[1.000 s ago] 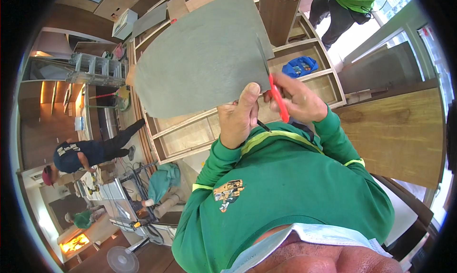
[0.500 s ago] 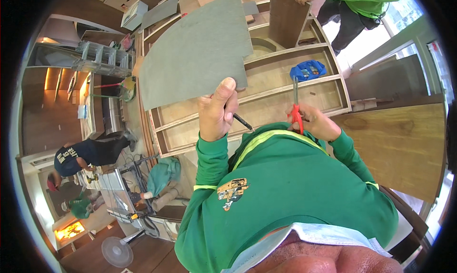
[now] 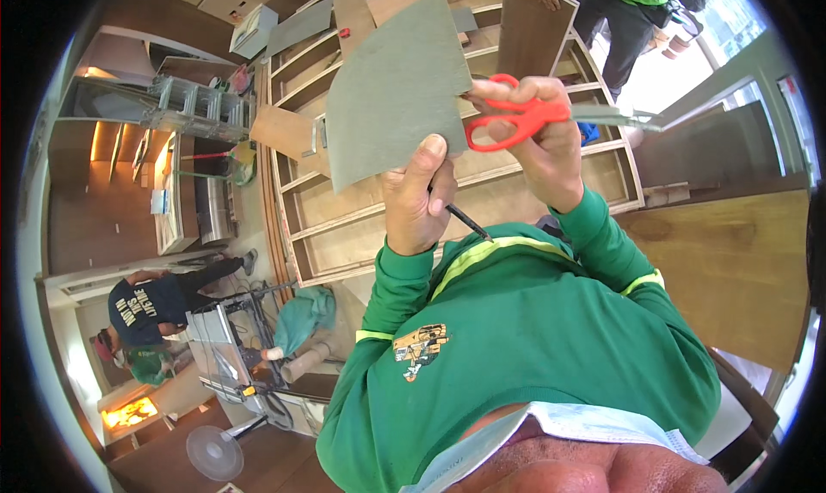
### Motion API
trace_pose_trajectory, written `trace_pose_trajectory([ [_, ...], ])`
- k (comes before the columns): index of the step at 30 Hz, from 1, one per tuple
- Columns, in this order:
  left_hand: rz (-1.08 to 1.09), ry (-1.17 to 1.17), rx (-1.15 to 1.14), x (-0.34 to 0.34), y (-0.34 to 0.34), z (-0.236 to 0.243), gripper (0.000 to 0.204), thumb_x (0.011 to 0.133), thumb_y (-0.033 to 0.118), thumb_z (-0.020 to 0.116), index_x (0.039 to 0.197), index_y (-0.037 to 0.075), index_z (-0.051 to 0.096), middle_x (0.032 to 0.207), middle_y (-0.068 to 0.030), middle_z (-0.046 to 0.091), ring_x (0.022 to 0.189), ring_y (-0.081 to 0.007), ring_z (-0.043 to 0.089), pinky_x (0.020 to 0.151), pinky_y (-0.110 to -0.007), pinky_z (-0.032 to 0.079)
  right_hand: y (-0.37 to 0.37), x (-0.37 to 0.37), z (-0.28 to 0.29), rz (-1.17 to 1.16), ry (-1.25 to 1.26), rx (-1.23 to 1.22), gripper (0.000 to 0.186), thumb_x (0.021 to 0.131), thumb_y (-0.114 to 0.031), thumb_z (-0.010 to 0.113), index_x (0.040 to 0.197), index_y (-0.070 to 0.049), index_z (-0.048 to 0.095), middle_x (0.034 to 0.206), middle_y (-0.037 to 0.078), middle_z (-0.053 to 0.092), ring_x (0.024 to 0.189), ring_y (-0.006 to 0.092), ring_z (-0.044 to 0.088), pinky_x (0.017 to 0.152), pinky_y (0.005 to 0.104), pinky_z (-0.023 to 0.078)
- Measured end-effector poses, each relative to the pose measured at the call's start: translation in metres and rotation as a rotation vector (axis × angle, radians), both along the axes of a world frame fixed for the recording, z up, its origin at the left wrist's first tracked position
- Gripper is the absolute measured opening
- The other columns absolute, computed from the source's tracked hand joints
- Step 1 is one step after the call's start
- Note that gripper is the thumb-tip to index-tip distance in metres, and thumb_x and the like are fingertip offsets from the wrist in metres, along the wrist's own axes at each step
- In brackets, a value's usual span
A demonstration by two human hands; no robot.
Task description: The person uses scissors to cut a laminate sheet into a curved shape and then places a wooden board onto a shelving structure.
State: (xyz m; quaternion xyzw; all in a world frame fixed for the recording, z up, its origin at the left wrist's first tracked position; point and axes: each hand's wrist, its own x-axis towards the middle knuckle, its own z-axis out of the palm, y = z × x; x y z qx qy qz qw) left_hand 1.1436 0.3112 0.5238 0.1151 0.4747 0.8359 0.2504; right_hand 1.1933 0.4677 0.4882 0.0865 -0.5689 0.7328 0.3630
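A thin grey sheet [image 3: 391, 97] with one curved edge is held up in front of me. My left hand [image 3: 417, 200] is closed on its near corner, thumb on top, with a dark pen or pencil [image 3: 469, 224] gripped in the same fingers. At the sheet's right edge, my right hand [image 3: 552, 159] is closed around red-handled scissors [image 3: 551, 112]. The scissor blades point right, away from the sheet. Fingertips of the right hand reach the sheet's edge; whether they press on it I cannot tell.
Beneath the sheet lies a wooden frame [image 3: 344, 222] with several compartments. A person in bright green [image 3: 615, 28] grasps a brown board [image 3: 529, 33] at far right. A wood panel [image 3: 731, 269] stands right. Leftward are a ladder [image 3: 194, 110], a fan [image 3: 215, 452] and a person in dark clothes [image 3: 142, 312].
My right hand has risen from near my belly to the sheet's right edge, and the scissors have swung to point right. The sheet has tilted and looks narrower. The blue bag is mostly hidden.
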Motion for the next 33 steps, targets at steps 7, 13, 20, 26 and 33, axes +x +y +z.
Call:
trace_pose_trajectory([
  [7,-0.094,0.02,-0.063,-0.008,-0.004,-0.018,0.022,0.097,0.025,0.06,0.086,0.006,0.06,0.051,0.0067,0.042,0.04,-0.0027,0.032,0.04,-0.022,0.022,0.003,0.0,-0.009,0.03,-0.034,0.023,0.034,0.092,0.004,0.062,0.119,-0.007,0.044,0.12,0.015,0.063,0.108,0.019,0.064,0.089,0.0313,0.056],
  [13,-0.119,0.018,-0.054,-0.002,0.007,-0.012,0.021,0.094,0.022,0.065,0.085,0.003,0.061,0.057,0.0023,0.048,0.042,-0.0044,0.035,0.04,-0.022,0.024,0.01,-0.005,-0.005,0.047,-0.111,-0.17,0.035,0.087,0.006,0.067,0.115,-0.006,0.049,0.11,0.006,0.057,0.105,0.015,0.063,0.085,0.027,0.056],
  [20,-0.129,0.123,-0.117,-0.004,0.008,-0.016,0.023,0.094,0.024,0.066,0.086,0.003,0.061,0.062,0.0014,0.051,0.043,-0.004,0.035,0.041,-0.021,0.025,0.009,0.008,-0.002,-0.019,-0.057,-0.047,0.039,0.085,0.009,0.067,0.117,-0.006,0.049,0.108,0.006,0.057,0.098,0.0142,0.065,0.081,0.0273,0.057],
  [26,-0.107,0.131,-0.189,-0.015,0.001,-0.019,0.022,0.092,0.023,0.068,0.085,0.003,0.062,0.06,0.0029,0.05,0.044,-0.004,0.037,0.041,-0.022,0.026,0.027,0.032,0.002,0.248,-0.289,-0.077,0.036,0.095,0.002,0.057,0.128,-0.005,0.046,0.1,0.012,0.069,0.089,0.015,0.067,0.076,0.0279,0.056],
  [33,-0.134,0.191,-0.337,-0.047,-0.033,-0.007,0.022,0.086,0.023,0.074,0.08,0.005,0.063,0.058,0.0036,0.051,0.044,-0.0042,0.039,0.041,-0.022,0.027,0.034,0.09,-0.047,0.338,-0.838,0.522,0.025,0.077,-0.004,0.073,0.1,0.002,0.068,0.093,0.01,0.065,0.079,0.0173,0.062,0.07,0.0295,0.051],
])
